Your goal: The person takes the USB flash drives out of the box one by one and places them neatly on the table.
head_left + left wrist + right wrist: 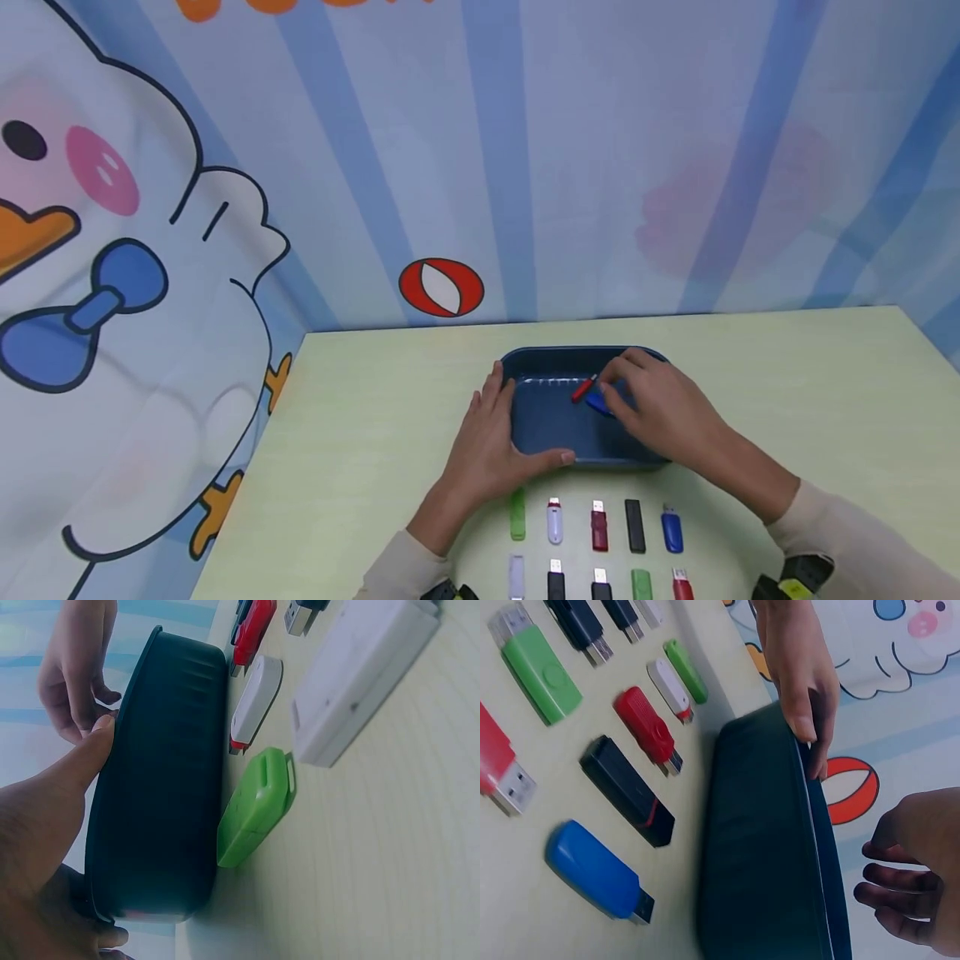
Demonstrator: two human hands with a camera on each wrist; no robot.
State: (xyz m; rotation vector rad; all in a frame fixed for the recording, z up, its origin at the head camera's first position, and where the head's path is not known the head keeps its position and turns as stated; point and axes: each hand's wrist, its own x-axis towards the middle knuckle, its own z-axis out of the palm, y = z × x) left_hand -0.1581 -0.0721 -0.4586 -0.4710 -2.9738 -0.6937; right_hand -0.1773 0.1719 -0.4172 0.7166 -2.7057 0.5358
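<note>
A dark blue tray stands on the table. My left hand holds its front left corner, the thumb along the front rim and the fingers at the left side. Inside the tray lie a red USB stick and a blue USB stick. Over the tray's right half is my right hand, fingertips close to both sticks. In the right wrist view the fingers of the right hand are loosely bent and apart, with nothing visible between them. The tray wall hides the two sticks there.
In front of the tray, several USB sticks lie in two rows, among them a green one, a black one and a blue one. A printed cloth wall rises behind the table.
</note>
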